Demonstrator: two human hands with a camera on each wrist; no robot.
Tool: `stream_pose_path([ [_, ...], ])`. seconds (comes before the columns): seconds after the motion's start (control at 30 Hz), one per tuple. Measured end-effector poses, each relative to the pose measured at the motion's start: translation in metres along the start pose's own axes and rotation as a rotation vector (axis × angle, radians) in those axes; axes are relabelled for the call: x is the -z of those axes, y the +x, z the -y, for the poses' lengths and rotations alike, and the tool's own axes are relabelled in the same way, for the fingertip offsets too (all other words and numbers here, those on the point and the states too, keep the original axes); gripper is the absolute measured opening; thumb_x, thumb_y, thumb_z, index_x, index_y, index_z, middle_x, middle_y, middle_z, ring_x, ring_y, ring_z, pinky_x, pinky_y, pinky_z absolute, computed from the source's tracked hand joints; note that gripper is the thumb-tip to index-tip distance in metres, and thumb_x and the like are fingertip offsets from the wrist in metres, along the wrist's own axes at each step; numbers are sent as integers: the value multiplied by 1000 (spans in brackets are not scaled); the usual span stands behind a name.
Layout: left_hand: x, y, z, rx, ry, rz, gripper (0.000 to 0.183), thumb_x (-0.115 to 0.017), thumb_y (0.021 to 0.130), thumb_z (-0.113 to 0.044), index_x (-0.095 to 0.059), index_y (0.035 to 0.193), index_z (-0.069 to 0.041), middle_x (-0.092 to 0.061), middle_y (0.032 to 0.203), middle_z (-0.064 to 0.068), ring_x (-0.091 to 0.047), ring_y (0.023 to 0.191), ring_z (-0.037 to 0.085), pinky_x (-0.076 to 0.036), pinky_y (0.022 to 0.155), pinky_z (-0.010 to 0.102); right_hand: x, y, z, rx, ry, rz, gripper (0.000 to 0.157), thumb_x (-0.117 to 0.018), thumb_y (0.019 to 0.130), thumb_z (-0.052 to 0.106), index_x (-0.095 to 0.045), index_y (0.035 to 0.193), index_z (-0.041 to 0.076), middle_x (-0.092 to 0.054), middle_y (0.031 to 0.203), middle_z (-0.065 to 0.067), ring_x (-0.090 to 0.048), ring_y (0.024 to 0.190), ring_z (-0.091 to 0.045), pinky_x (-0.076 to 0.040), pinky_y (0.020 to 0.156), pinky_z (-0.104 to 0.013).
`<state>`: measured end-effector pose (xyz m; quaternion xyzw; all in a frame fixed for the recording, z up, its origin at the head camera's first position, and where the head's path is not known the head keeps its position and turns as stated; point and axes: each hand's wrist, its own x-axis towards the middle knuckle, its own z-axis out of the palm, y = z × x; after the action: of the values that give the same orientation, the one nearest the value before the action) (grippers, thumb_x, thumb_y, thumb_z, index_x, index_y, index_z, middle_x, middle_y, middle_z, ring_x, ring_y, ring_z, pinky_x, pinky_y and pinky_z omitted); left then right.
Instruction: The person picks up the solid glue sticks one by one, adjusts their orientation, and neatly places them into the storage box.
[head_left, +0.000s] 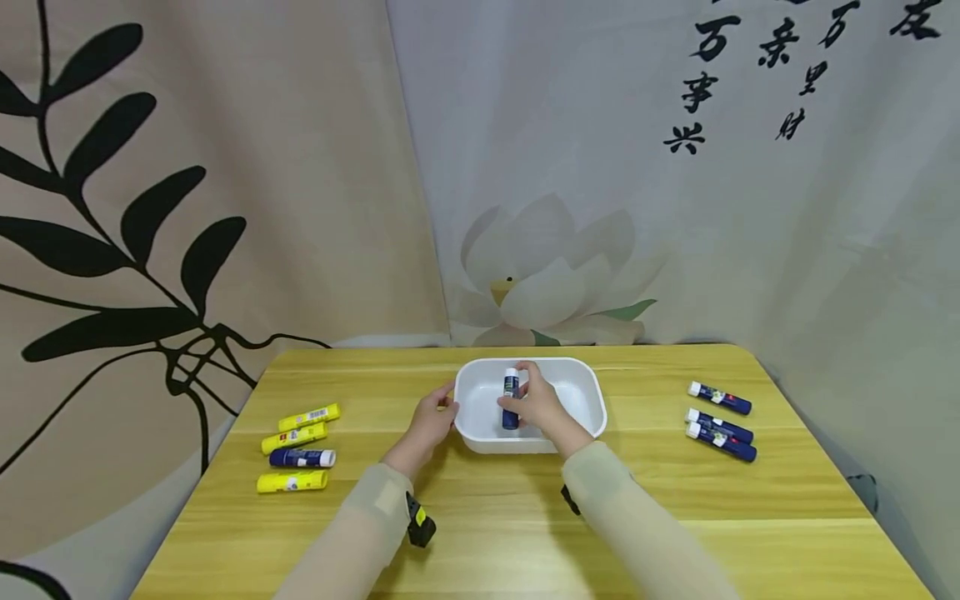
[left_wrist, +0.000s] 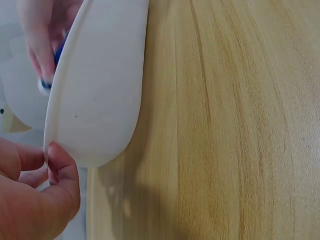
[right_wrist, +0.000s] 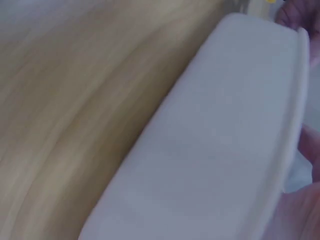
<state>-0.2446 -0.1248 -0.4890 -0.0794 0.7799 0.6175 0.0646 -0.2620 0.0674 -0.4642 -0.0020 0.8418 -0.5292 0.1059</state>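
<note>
A white plastic basin [head_left: 577,404] with rounded corners stands on the wooden table. My left hand [head_left: 432,419] pinches its left rim between thumb and fingers, as the left wrist view shows at the basin's rim [left_wrist: 49,120]. Inside the basin's outline, my right hand [head_left: 542,403] grips a dark blue glue stick [head_left: 511,392], white cap pointing away from me. In the right wrist view the basin's outer wall [right_wrist: 215,130] hides the glue stick and most of that hand [right_wrist: 300,210].
Left on the table [head_left: 480,533] lie several glue sticks: yellow ones [head_left: 292,482] and a dark blue one [head_left: 302,457]. Three dark blue glue sticks [head_left: 720,397] with white caps lie at the right. Behind the table hangs a printed curtain [head_left: 322,167].
</note>
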Motion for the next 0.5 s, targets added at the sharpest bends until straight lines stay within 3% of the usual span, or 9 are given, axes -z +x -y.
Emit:
stream_pose_path([
  [0.1,2,0,0,-11,-7,-2,46,-48,96,-2,-43,141,-5,-47,98,10,-46,68,11,-48,66,27,-18,7,3,-14,-61,47,65,-73,82,13,-35,135,14,-54,94,-16,-59,73,-23,-56,53,-32],
  [0.2,1,0,1,-21,-6,1,46,-47,96,-2,-43,141,-4,-47,98,10,-47,69,11,-48,64,25,-32,10,7,-34,-92,74,64,-73,82,13,-36,134,11,-56,105,-21,-62,77,-25,-56,55,-33],
  [0.33,1,0,1,-19,-7,2,46,-48,95,-1,-43,141,-5,-48,98,10,-47,69,12,-48,64,25,-46,14,10,-66,-129,82,63,-75,81,14,-38,132,10,-54,117,-24,-62,82,-26,-56,56,-33],
  [0.5,1,-1,0,-20,-3,2,46,-48,95,-1,-43,141,-4,-48,98,11,-47,68,11,-49,65,26,-59,18,8,-75,-206,62,65,-76,80,17,-40,133,8,-56,117,-23,-60,88,-25,-54,61,-31],
])
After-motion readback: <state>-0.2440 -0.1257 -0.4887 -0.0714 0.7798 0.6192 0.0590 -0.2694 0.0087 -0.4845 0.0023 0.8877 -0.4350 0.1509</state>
